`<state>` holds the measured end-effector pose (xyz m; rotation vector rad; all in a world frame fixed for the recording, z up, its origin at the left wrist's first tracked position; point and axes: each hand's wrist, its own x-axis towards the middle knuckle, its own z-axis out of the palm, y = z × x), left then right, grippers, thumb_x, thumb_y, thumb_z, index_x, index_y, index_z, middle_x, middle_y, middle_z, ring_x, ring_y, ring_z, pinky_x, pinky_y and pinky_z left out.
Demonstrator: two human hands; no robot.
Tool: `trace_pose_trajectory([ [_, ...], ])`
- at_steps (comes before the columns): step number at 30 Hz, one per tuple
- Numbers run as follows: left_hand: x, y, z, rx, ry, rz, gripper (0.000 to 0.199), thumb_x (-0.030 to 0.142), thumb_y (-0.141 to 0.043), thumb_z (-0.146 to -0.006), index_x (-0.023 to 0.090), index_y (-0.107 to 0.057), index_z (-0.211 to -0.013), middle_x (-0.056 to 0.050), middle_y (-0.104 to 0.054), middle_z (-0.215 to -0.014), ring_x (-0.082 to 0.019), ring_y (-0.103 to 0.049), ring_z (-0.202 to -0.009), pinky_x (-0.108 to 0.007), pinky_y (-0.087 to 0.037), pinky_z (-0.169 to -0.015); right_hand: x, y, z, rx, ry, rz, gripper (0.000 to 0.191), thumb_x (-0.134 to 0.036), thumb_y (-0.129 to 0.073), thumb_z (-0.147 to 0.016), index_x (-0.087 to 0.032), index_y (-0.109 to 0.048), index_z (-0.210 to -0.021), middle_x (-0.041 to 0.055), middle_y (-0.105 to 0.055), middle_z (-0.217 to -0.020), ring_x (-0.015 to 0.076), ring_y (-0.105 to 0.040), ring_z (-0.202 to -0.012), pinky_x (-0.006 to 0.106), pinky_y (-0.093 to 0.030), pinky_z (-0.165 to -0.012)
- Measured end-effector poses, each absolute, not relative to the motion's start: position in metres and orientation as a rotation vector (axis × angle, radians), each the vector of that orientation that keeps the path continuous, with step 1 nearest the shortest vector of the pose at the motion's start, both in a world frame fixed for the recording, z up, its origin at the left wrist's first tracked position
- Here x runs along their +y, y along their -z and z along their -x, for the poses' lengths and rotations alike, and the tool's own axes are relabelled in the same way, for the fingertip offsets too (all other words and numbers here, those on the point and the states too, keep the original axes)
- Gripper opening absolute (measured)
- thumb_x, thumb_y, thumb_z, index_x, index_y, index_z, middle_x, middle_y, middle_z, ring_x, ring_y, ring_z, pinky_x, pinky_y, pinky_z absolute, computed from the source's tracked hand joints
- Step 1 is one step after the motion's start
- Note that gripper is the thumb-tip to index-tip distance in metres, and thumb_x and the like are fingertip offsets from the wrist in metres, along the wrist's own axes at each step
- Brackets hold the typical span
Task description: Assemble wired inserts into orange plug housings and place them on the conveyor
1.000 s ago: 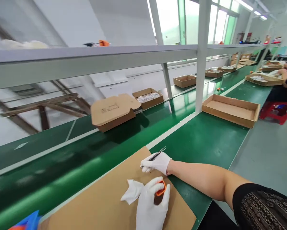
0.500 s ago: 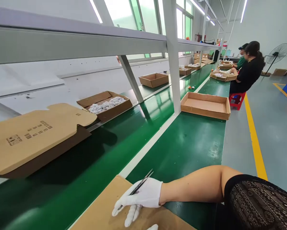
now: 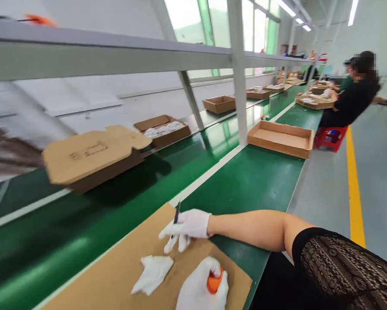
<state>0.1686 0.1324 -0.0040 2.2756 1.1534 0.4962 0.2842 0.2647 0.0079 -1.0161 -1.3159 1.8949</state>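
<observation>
Lidded cardboard carton [image 3: 96, 155] beside open carton of white items [image 3: 163, 131] across green conveyor belt [image 3: 122, 206]; shallow cardboard tray [image 3: 280, 138] right of white post [image 3: 239, 77]; farther along, black-clad person [image 3: 351, 101] sits on red plastic stool [image 3: 331, 138].

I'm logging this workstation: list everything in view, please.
Long workbench: one, green, centre.
Cardboard sheet: one, brown, on bench.
Crumpled cloth: one, white, on sheet.
Small rounded part: one, orange, above sheet.
Slim pointed tool: one, dark, above sheet.
Cardboard boxes: several, brown, along bench.
Long shelf: one, grey, overhead.
Windows: several, pale, background.
Plastic stool: one, red, right.
Seated people: two, black and green, right.
Floor line: one, yellow, right.
Left hand: one, white-gloved, holding part.
Right hand: one, white-gloved, holding tool.
</observation>
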Motion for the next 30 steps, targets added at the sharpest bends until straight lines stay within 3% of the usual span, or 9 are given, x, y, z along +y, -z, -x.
trace_pose_trajectory([
  [3,0.124,0.006,-0.176,1.288,-0.464,-2.205,0.025,0.038,-0.063,-0.098,0.018,-0.067,-0.112,-0.008,-0.068,-0.112,-0.020,-0.066,-0.094,-0.037,-0.058,-0.083,0.263,-0.004,-0.285,-1.281,-1.781,1.075,0.018,-0.028,-0.059,-0.103,-0.013,-0.069,-0.101,-0.0005,-0.071,-0.071,0.0088,-0.059,-0.044,0.018,-0.039,-0.040],
  [5,0.124,0.004,-0.181,1.344,-0.446,-2.178,0.009,0.026,-0.068,-0.089,0.018,-0.065,-0.086,-0.001,-0.067,-0.081,-0.016,-0.061,-0.073,-0.033,-0.053,-0.073,0.266,0.000,-0.285,-1.261,-1.758,1.080,0.021,-0.032,-0.057,-0.105,-0.013,-0.066,-0.107,0.0009,-0.071,-0.082,0.0077,-0.059,-0.052,0.019,-0.047,-0.048],
  [6,0.126,0.002,-0.183,1.339,-0.433,-2.195,0.007,0.020,-0.067,-0.083,0.020,-0.062,-0.079,0.001,-0.065,-0.074,-0.016,-0.058,-0.070,-0.032,-0.050,-0.071,0.267,0.003,-0.286,-1.255,-1.750,1.076,0.024,-0.035,-0.060,-0.104,-0.013,-0.065,-0.112,0.0027,-0.070,-0.092,0.0098,-0.064,-0.064,0.022,-0.054,-0.057],
  [9,0.129,-0.005,-0.188,1.372,-0.465,-2.164,0.008,0.020,-0.064,-0.077,0.022,-0.056,-0.074,0.002,-0.064,-0.071,-0.017,-0.056,-0.068,-0.031,-0.045,-0.067,0.270,0.006,-0.288,-1.235,-1.708,1.070,0.033,-0.034,-0.061,-0.103,-0.012,-0.060,-0.127,0.0098,-0.065,-0.119,0.0174,-0.067,-0.096,0.037,-0.060,-0.082],
  [12,0.129,-0.010,-0.191,1.386,-0.488,-2.138,0.010,0.024,-0.063,-0.076,0.023,-0.053,-0.074,0.002,-0.064,-0.073,-0.018,-0.057,-0.068,-0.030,-0.043,-0.066,0.269,0.004,-0.291,-1.214,-1.635,1.081,0.035,-0.036,-0.064,-0.101,-0.015,-0.061,-0.128,0.0101,-0.064,-0.124,0.0219,-0.067,-0.103,0.041,-0.060,-0.087],
  [18,0.130,-0.009,-0.192,1.339,-0.519,-2.137,0.015,0.028,-0.064,-0.077,0.024,-0.050,-0.074,0.001,-0.064,-0.075,-0.020,-0.059,-0.072,-0.032,-0.043,-0.070,0.271,0.006,-0.300,-1.190,-1.513,1.126,0.029,-0.036,-0.064,-0.101,-0.016,-0.064,-0.122,0.0084,-0.066,-0.118,0.0198,-0.067,-0.096,0.037,-0.061,-0.082],
  [21,0.131,-0.009,-0.194,1.307,-0.548,-2.117,0.017,0.031,-0.065,-0.078,0.024,-0.050,-0.073,0.001,-0.063,-0.073,-0.021,-0.059,-0.073,-0.033,-0.042,-0.071,0.275,0.009,-0.302,-1.185,-1.484,1.141,0.022,-0.033,-0.065,-0.101,-0.014,-0.065,-0.111,0.0055,-0.067,-0.104,0.0147,-0.066,-0.082,0.030,-0.060,-0.071],
  [27,0.134,-0.012,-0.192,1.224,-0.658,-1.944,0.026,0.037,-0.078,-0.071,0.023,-0.055,-0.070,0.001,-0.064,-0.071,-0.021,-0.059,-0.072,-0.032,-0.044,-0.071,0.284,0.005,-0.302,-1.173,-1.455,1.163,0.019,-0.031,-0.064,-0.102,-0.012,-0.064,-0.097,-0.0029,-0.060,-0.077,0.0057,-0.051,-0.054,0.017,-0.045,-0.047],
  [30,0.144,-0.011,-0.187,1.175,-0.726,-1.736,0.033,0.042,-0.083,-0.069,0.022,-0.057,-0.072,0.002,-0.065,-0.067,-0.017,-0.059,-0.064,-0.029,-0.046,-0.064,0.286,0.001,-0.304,-1.161,-1.465,1.150,0.021,-0.031,-0.064,-0.102,-0.012,-0.064,-0.092,-0.0056,-0.057,-0.069,0.0035,-0.042,-0.045,0.015,-0.036,-0.041],
])
